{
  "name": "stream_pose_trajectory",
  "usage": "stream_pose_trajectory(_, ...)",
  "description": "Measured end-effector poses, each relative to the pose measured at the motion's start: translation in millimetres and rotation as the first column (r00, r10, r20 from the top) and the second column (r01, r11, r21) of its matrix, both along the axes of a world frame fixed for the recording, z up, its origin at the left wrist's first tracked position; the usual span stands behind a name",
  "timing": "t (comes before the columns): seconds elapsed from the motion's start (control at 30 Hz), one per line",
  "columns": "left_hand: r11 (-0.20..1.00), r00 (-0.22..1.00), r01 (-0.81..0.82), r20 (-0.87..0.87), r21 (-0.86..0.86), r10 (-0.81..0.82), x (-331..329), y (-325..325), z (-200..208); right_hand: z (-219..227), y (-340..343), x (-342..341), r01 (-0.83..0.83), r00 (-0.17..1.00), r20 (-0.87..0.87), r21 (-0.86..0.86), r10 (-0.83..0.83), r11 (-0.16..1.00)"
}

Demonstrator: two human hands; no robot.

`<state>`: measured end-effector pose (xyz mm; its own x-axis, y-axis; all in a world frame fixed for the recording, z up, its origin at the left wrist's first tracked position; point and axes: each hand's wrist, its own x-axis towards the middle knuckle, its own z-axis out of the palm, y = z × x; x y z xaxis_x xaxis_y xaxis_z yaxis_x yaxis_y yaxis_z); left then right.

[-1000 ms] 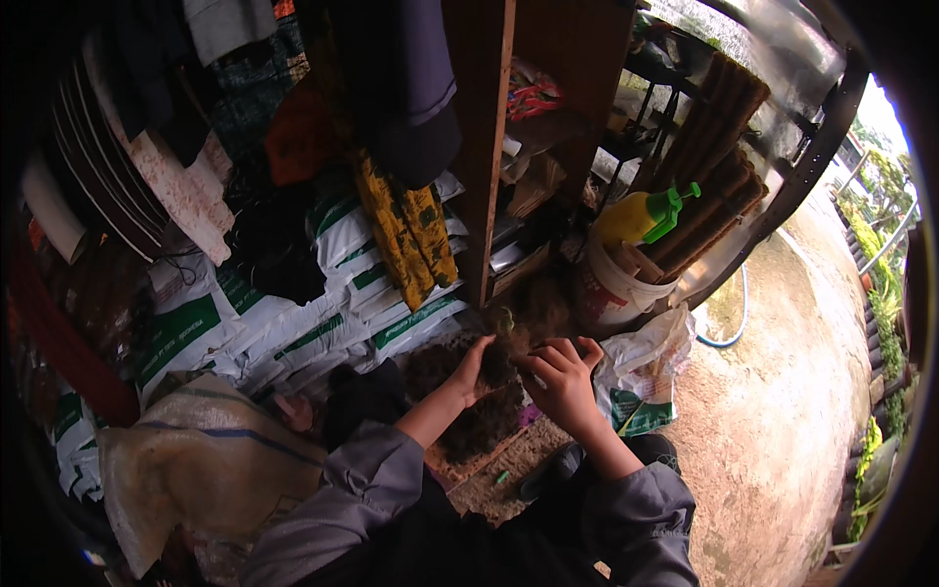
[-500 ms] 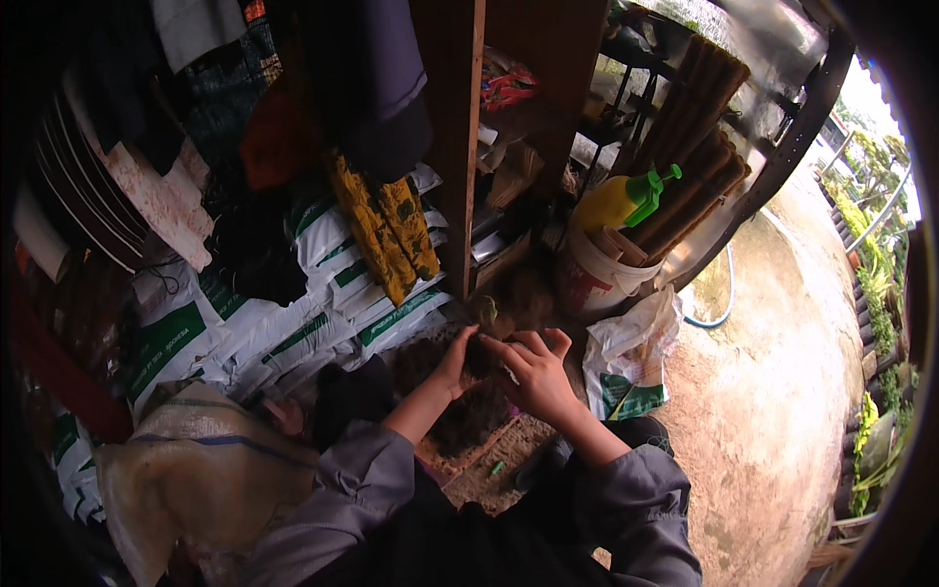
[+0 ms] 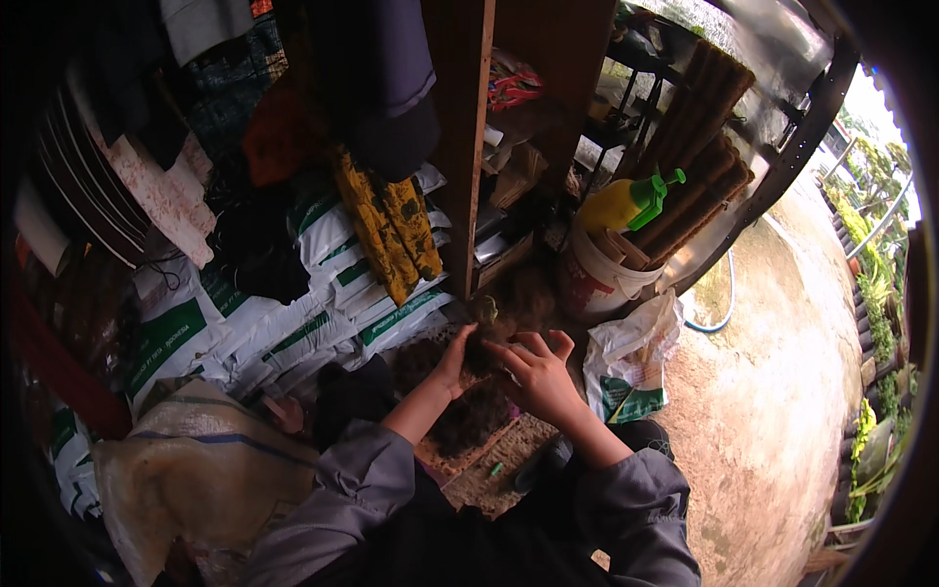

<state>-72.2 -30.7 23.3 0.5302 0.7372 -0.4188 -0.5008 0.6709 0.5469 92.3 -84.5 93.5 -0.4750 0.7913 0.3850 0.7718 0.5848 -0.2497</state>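
A small green seedling stands up from a dark clump of what looks like soil between my hands. My left hand is curled round the clump's left side, thumb upward. From the right, the thumb and forefinger of my right hand press against the clump, while its other fingers are bent and raised. Whether a pot or bag encloses the clump is too dark to tell. Right below my hands lies a shallow tray with a purplish edge, filled with dark, loose, soil-like material.
White-and-green sacks are stacked on the left, behind a beige woven sack. A white bucket holding a yellow-and-green sprayer stands ahead on the right, near a crumpled white bag. A wooden post rises ahead.
My hands stay round the clump in nearly the same place. The surroundings have shifted very slightly in the picture.
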Motion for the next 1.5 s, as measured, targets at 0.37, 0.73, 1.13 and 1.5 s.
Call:
stream_pose_trajectory(0.37,0.999,0.999,-0.033,0.010,-0.023,0.033,-6,8,-21,4,1,-3,0.033,0.999,-0.038,-0.010,-0.034,0.999)
stream_pose_trajectory(0.73,0.998,0.999,-0.053,0.002,0.013,0.053,7,4,-21,0,6,14,0.037,0.993,-0.111,0.009,-0.036,0.999)
stream_pose_trajectory(1.13,0.995,0.981,0.095,0.167,0.012,-0.096,6,-13,-14,-15,0,25,-0.004,0.991,-0.134,0.109,0.019,0.994)
stream_pose_trajectory(1.5,0.992,0.973,0.091,0.207,0.087,-0.107,7,-21,-11,-4,-7,38,0.013,0.988,-0.153,0.060,-0.004,0.998)
